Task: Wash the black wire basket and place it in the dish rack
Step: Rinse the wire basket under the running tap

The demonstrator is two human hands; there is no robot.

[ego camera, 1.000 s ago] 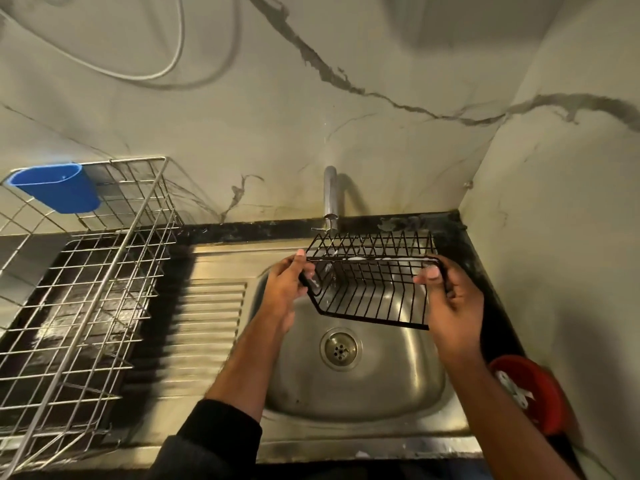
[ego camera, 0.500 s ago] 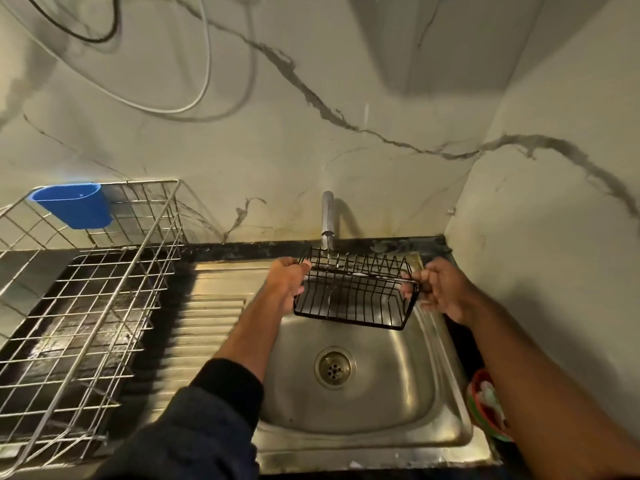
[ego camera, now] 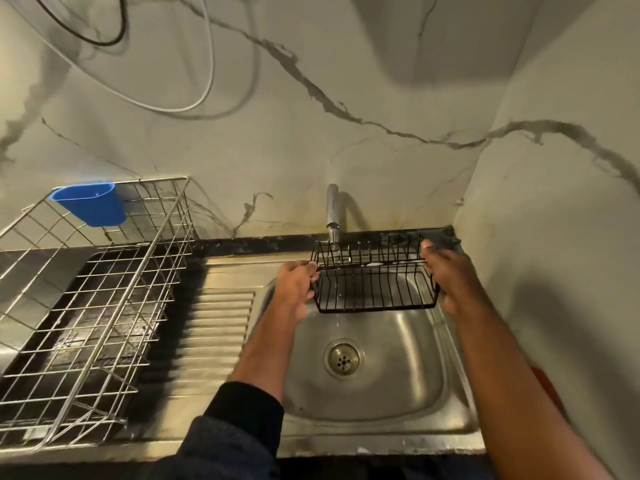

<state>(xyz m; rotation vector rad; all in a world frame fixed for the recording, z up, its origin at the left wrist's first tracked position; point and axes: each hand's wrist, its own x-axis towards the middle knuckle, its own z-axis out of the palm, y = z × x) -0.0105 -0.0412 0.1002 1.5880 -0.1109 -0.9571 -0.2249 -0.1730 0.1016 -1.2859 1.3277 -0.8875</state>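
Note:
The black wire basket (ego camera: 374, 284) hangs level over the far part of the steel sink (ego camera: 398, 393), right under the tap (ego camera: 333, 216). My left hand (ego camera: 296, 284) grips its left end, and my right hand (ego camera: 448, 271) grips its right end. A thin stream of water seems to run from the spout into the basket's left part. The metal wire dish rack (ego camera: 104, 306) stands on the counter to the left of the sink.
A blue plastic cup (ego camera: 90, 204) hangs on the rack's far rim. The ribbed drainboard (ego camera: 214, 327) lies between rack and sink bowl. A red object (ego camera: 549, 386) shows at the right, behind my right arm. Walls close in behind and to the right.
The basket has moved away from me toward the tap and has levelled out. Both hands kept their grip on its ends and went with it.

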